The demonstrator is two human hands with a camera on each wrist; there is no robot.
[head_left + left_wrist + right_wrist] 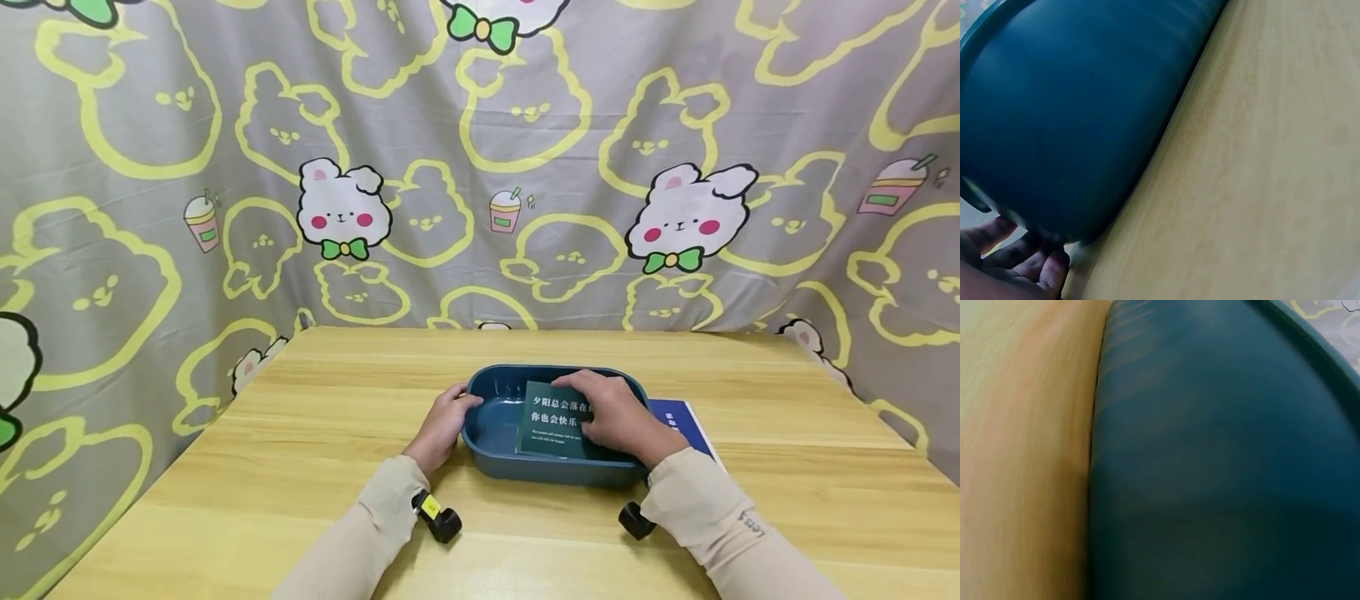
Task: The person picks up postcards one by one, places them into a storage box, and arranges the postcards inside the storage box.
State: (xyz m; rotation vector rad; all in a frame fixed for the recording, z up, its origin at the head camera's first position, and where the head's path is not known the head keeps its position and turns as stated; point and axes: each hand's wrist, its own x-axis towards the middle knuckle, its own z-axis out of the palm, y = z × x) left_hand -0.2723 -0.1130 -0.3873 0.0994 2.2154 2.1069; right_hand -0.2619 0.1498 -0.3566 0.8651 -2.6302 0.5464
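Observation:
A dark teal oblong basin [555,472] stands on the wooden table. My left hand [444,423] grips its left end, thumb over the rim and fingers on the outer wall. In the left wrist view the fingers [1054,270] touch the basin's wall [1079,112] low down, near the table. Inside the basin is a dark green card [551,421] with white lettering. My right hand [618,412] reaches over the basin's right part and holds this card, covering its right side. The right wrist view shows the basin's side wall [1210,444]; the hand is out of that frame.
A blue printed booklet or sheet [686,421] with a white edge lies on the table [315,400], partly hidden behind the basin's right end and my right forearm. A grey curtain [427,125] with cartoon figures hangs behind the table and along both sides.

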